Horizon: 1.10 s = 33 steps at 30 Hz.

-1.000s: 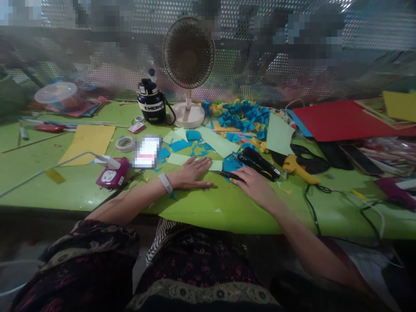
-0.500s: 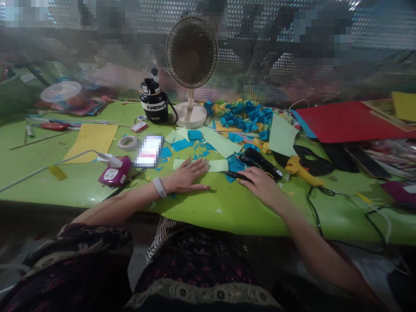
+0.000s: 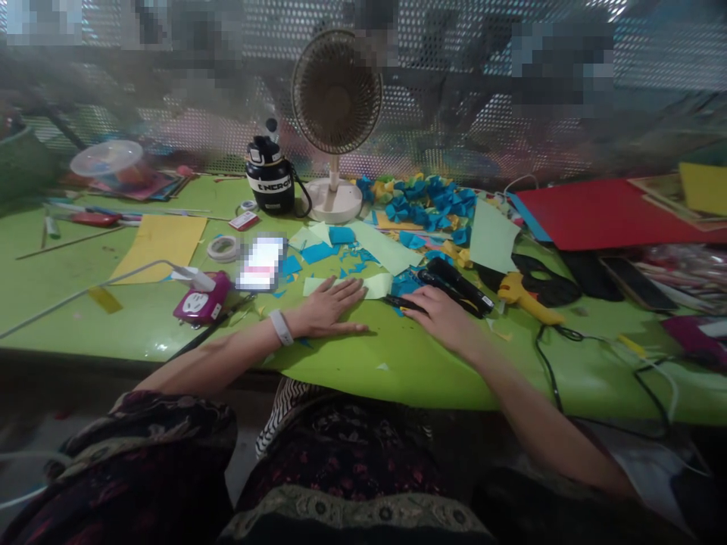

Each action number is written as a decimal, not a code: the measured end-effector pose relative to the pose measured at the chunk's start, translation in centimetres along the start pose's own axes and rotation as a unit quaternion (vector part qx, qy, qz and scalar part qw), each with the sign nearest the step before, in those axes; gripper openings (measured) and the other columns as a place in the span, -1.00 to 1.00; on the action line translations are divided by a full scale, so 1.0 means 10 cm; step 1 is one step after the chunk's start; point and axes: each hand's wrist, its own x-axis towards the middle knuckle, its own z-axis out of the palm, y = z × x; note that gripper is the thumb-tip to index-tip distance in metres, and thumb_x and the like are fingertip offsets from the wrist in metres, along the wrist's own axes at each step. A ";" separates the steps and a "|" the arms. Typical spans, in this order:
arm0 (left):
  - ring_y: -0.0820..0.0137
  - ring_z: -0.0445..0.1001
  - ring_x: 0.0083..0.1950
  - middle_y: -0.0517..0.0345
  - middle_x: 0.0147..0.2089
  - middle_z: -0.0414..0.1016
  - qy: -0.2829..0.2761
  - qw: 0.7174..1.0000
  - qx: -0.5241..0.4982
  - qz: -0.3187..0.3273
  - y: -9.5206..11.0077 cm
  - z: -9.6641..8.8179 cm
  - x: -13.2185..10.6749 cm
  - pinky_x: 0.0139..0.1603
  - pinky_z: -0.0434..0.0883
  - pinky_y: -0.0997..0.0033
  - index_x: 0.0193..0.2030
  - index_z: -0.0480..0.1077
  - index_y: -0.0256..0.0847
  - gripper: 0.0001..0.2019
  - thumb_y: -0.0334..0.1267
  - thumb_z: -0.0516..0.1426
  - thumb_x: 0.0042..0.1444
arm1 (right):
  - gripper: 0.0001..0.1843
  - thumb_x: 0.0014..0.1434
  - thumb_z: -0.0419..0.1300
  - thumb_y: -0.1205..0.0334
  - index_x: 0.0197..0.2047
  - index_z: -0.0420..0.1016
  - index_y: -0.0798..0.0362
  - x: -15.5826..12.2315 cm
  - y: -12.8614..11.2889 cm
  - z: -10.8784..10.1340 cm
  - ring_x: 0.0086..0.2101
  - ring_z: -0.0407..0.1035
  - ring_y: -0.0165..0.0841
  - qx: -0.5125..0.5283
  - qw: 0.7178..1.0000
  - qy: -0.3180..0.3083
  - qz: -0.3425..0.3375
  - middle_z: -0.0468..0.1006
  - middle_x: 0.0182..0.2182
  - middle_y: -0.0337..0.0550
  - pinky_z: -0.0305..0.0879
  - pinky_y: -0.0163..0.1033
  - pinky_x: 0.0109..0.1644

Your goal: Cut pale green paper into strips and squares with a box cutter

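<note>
far left: clear plastic tub point(image 3: 107, 166) on the green table point(image 3: 363, 371), then a yellow sheet point(image 3: 162, 250) lying flat. purple power adapter point(image 3: 200, 301) nearer the front edge, white plug in its top. tape roll point(image 3: 212, 253) behind it, phone point(image 3: 261, 263) just right of the roll.

left hand point(image 3: 329, 309): palm down, fingers spread and straight, nothing gripped. light green strip point(image 3: 378, 286) flat under these fingers; its left end shows behind the hand, its right end reaches past the fingertips toward the other hand.

blue paper scraps point(image 3: 318, 252) scattered behind the strip.

right hand point(image 3: 443, 314): fingers bent and closed over a slim black tool point(image 3: 400, 303), gripping it low at the table. tool's front end points left, at the strip's right end; whether the two touch, cannot tell. strip lies ahead of the right fingertips, clear of them.

black stapler point(image 3: 460, 284) just behind the right hand. farther right, yellow glue gun point(image 3: 525, 299) on its side, cord trailing forward. red sheet point(image 3: 602, 212) beyond, toward the back.
</note>
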 end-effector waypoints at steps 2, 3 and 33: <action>0.13 -0.17 0.65 -0.08 0.63 -0.14 0.000 1.000 -0.001 0.000 0.00 0.00 0.00 0.60 -0.30 0.00 0.62 -0.13 -0.18 -0.01 0.51 -0.27 0.29 | -0.65 0.43 0.10 0.10 0.10 0.63 -0.02 -0.03 0.00 -0.02 -0.02 0.51 -0.10 0.010 1.000 -0.008 -0.006 0.59 -0.07 0.04 0.48 0.03 0.11; 0.13 -0.17 0.65 -0.08 0.63 -0.14 0.001 1.000 -0.002 0.001 0.00 0.00 0.00 0.60 -0.30 0.00 0.62 -0.13 -0.18 -0.01 0.51 -0.27 0.29 | -0.65 0.43 0.10 0.09 0.10 0.63 -0.02 -0.04 0.01 -0.03 -0.03 0.51 -0.10 0.016 1.000 -0.011 -0.008 0.60 -0.07 0.04 0.47 0.03 0.12; 0.18 -0.34 0.66 0.06 0.65 -0.32 -0.033 0.995 -0.091 0.026 -0.28 -0.38 -0.22 0.61 -0.34 -0.02 0.63 -0.21 -0.09 -0.19 0.34 -0.25 0.43 | -0.66 0.40 0.15 0.14 0.12 0.61 0.05 0.02 0.01 0.04 -0.02 0.51 -0.06 0.015 0.999 -0.028 -0.003 0.59 -0.03 0.09 0.47 0.05 0.11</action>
